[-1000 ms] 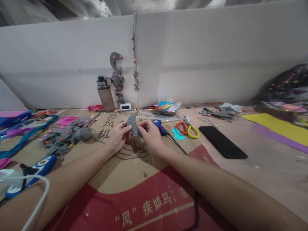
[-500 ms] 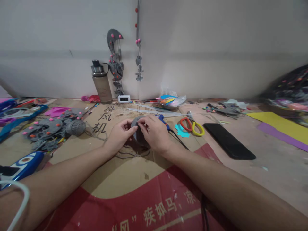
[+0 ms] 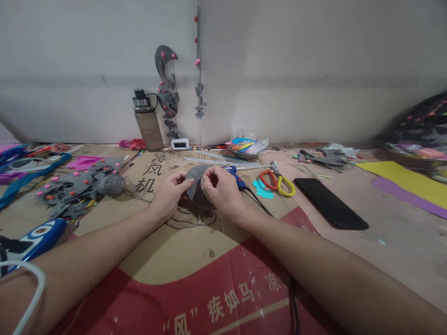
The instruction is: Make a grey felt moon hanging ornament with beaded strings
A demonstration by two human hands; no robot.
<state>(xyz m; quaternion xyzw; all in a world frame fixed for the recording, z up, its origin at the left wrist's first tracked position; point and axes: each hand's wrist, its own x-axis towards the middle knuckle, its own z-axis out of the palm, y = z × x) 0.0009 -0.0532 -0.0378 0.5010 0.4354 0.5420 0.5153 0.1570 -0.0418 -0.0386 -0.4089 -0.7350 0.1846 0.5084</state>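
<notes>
Over the cardboard (image 3: 167,265), a dark grey felt piece (image 3: 196,182) is held up between my two hands. My left hand (image 3: 170,193) has its left edge pinched between thumb and fingers. At the right edge, the fingertips of my right hand (image 3: 225,193) are pinched together against the felt; whatever is between them is too small to make out. Loose grey yarn (image 3: 185,226) lies in loops just below the felt. Behind my right hand a blue glue gun (image 3: 238,179) is partly hidden.
Scissors (image 3: 286,186) with red and yellow handles lie by cyan scraps (image 3: 262,190) and a black phone (image 3: 330,203). Left are a grey yarn ball (image 3: 111,185), felt with pompoms (image 3: 77,184) and a blue-white object (image 3: 42,237). A bottle (image 3: 148,123) stands at the wall.
The felt has turned so more of its face shows. My right fingers have moved slightly right, away from my left fingertips, and are pinched closer together.
</notes>
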